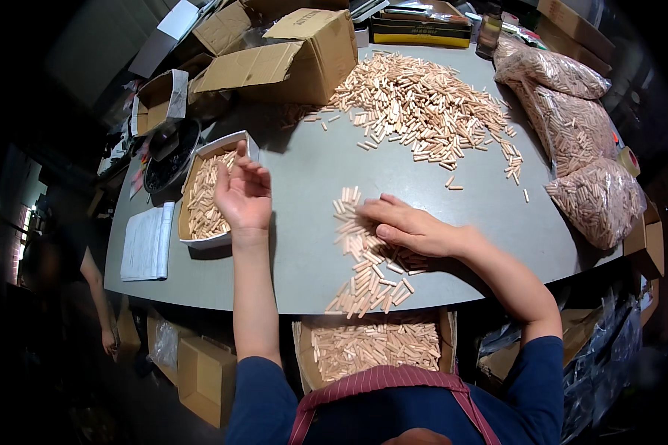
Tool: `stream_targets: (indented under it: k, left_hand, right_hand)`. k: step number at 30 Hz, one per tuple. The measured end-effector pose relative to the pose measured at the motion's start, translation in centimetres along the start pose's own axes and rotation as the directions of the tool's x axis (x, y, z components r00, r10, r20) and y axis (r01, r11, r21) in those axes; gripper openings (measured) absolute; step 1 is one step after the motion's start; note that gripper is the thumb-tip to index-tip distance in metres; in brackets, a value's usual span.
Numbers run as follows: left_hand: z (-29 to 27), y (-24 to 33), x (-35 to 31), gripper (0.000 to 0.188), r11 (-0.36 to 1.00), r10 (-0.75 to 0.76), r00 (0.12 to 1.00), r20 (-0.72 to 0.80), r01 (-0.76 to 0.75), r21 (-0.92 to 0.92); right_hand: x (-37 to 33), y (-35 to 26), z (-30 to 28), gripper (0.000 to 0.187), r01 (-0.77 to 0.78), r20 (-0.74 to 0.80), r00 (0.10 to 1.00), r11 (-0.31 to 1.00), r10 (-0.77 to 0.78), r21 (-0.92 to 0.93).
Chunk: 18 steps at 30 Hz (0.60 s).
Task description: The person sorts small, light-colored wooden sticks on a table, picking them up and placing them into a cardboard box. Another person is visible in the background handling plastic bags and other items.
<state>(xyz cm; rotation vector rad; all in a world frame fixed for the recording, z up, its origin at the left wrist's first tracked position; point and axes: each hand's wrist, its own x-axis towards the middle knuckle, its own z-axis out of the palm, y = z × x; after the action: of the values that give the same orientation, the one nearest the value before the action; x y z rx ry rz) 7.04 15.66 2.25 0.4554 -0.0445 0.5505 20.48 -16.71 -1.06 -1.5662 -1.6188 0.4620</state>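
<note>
Short wooden dowel pins (367, 271) lie in a loose strip on the grey table, running to its near edge. My right hand (417, 228) rests flat over the upper part of this strip, fingers stretched to the left and slightly blurred. Palm up, my left hand (246, 194) is raised beside and partly over a white cardboard box (221, 241) of dowel pins; its fingers are apart and a little bent, with nothing seen in them. A far larger heap of dowel pins (423, 107) spreads across the back of the table. Under the near edge, an open carton (304, 360) holds many more.
Clear plastic bags (583, 141) full of dowel pins line the right edge. A large open cardboard box (312, 63) stands at the back left. A notebook (145, 245) and a dark round bowl (172, 159) lie left of the white box. Another person's arm (96, 289) shows at far left.
</note>
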Motion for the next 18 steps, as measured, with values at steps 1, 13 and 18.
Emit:
stream_targets:
  k: [1, 13, 18]
  left_hand:
    - [0.1, -0.5, 0.0, 0.049, 0.997, -0.015, 1.0, -0.026, 0.017, 0.076]
    - [2.1, -7.8, -1.5, 0.036, 0.29, -0.057, 0.998, -0.01, 0.026, 0.957]
    - [0.5, -8.9, -1.9, 0.044, 0.028, -0.372, 0.915, 0.157, -0.158, 0.987]
  right_hand:
    - [-0.4, 0.0, 0.1, 0.057, -0.081, 0.005, 0.997, 0.986, 0.081, 0.145]
    - [-1.6, 3.6, -4.3, 0.037, -0.044, -0.374, 0.813, 0.687, 0.446, 0.725]
    - [-1.8, 4.4, -4.7, 0.04, -0.093, -0.337, 0.855, 0.756, 0.394, 0.648]
